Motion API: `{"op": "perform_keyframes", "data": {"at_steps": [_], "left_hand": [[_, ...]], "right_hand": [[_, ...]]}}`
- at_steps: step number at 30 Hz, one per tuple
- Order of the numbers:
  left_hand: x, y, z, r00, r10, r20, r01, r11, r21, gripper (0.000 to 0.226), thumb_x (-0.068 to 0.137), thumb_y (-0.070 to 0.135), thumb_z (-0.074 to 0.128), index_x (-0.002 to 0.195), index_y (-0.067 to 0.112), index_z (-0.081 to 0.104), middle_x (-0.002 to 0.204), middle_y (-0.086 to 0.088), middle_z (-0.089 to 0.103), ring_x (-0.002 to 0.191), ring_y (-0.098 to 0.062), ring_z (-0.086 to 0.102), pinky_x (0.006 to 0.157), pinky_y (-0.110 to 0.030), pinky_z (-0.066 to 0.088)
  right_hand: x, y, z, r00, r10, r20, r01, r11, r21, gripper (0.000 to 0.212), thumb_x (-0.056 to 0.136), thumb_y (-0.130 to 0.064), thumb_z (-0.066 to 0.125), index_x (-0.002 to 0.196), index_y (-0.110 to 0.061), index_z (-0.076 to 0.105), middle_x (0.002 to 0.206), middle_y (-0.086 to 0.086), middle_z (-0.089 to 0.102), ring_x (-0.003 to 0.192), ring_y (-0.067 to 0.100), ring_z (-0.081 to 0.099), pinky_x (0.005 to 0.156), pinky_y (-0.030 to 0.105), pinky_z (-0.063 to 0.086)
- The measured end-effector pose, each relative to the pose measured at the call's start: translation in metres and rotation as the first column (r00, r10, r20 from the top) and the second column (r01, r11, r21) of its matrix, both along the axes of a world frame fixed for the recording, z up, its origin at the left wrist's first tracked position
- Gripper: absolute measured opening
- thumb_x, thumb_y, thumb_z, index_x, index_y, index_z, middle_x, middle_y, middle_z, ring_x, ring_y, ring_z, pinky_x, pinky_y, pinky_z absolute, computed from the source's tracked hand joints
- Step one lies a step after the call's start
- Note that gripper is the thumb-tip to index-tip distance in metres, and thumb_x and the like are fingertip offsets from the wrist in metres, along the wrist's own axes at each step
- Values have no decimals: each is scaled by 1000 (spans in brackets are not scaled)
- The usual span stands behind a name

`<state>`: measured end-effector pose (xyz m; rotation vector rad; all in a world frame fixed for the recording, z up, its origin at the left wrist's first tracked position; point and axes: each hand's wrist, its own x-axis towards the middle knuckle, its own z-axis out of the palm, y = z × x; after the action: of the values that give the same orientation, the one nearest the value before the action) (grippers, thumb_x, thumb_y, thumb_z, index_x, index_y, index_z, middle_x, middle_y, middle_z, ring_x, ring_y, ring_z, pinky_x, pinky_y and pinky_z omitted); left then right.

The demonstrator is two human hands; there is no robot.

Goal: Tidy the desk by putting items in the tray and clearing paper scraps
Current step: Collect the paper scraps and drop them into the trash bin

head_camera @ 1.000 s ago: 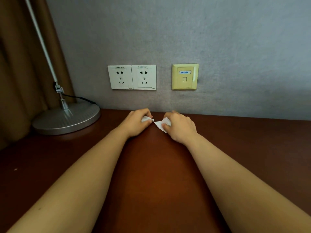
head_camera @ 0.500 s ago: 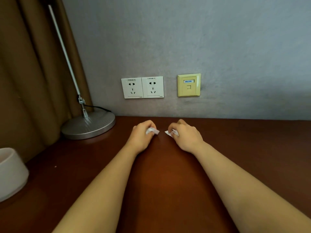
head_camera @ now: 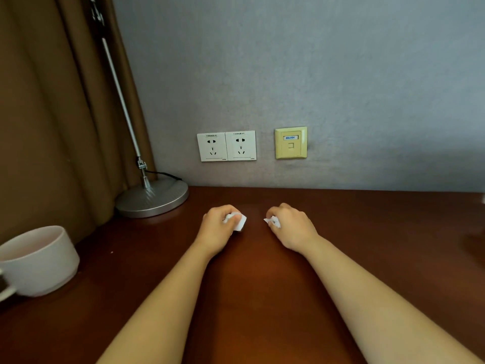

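Paper scrap [head_camera: 240, 222] in left hand [head_camera: 219, 227], another scrap [head_camera: 273, 222] in right hand [head_camera: 292, 227]

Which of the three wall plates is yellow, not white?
The right-hand wall plate, alone with a blue label and one square port. The two white sockets beside it on its left are joined power outlets.

Head-worn view down onto desk [head_camera: 249, 298]

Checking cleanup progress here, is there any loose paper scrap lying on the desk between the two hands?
No, the paper scraps sit in the left hand and right hand, with bare desk between.
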<state>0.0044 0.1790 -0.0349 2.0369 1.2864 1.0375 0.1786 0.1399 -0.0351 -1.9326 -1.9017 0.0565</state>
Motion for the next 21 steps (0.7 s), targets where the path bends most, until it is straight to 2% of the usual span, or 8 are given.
{"op": "perform_keyframes", "data": {"at_steps": [3,7,9,11,13,15,18,21], "left_hand": [[-3,-13,0,999,-2,34,3,1000,-18,21,92,17,51,82,10,67,71,-2,67,61,-8,54,57,-24,41],[-6,-29,-1,996,59,61,-57,998,-20,23,95,20,48,84,11,66,68,0,66,61,-6,57,59,-24,41],[-6,-36,0,996,71,62,-70,997,-24,26,96,23,47,87,7,66,73,0,64,60,-6,60,56,-21,41],[-8,-44,0,994,82,68,-81,997,-20,28,97,24,48,86,5,65,69,-2,61,53,-5,59,53,-19,41],[-10,-54,-1,994,84,75,-85,996,0,29,96,23,49,78,8,64,55,-4,56,43,-4,52,52,-21,41],[-11,-67,-1,994,81,78,-81,997,0,31,97,23,48,70,12,60,48,-3,51,42,-7,48,55,-23,41],[-12,-91,0,996,72,59,-73,997,5,32,98,23,46,71,11,59,51,0,53,40,-5,47,55,-19,42],[-12,-118,0,997,45,69,-45,999,-1,31,98,25,46,73,13,60,58,-1,57,41,-6,48,53,-20,43]], "right_hand": [[-2,-10,1,1000,-11,-16,11,1000,8,26,96,-31,48,116,-17,58,119,5,53,105,33,59,82,38,47],[-2,-28,2,999,-12,-46,12,1000,5,23,95,-33,52,107,-14,58,118,3,49,102,34,59,81,39,49],[-1,-40,3,999,-13,-32,14,1000,12,24,95,-35,52,104,-14,59,114,3,52,100,33,59,75,35,45],[-1,-54,3,1000,-14,-22,15,1000,24,26,94,-37,53,102,-14,60,109,3,55,98,30,60,73,33,43],[0,-68,5,1000,-19,7,19,999,32,25,93,-40,52,94,-16,60,101,2,59,91,24,60,69,30,41],[0,-85,7,998,-34,52,33,999,29,25,94,-42,50,83,-20,55,88,-3,57,77,18,55,61,25,37],[1,-111,9,995,-56,77,54,998,18,36,95,-44,46,67,-23,44,69,-8,49,67,15,49,48,20,26],[1,-141,11,998,-44,48,45,999,-9,44,96,-44,43,57,-26,38,60,-9,46,60,12,50,48,20,28]]}}
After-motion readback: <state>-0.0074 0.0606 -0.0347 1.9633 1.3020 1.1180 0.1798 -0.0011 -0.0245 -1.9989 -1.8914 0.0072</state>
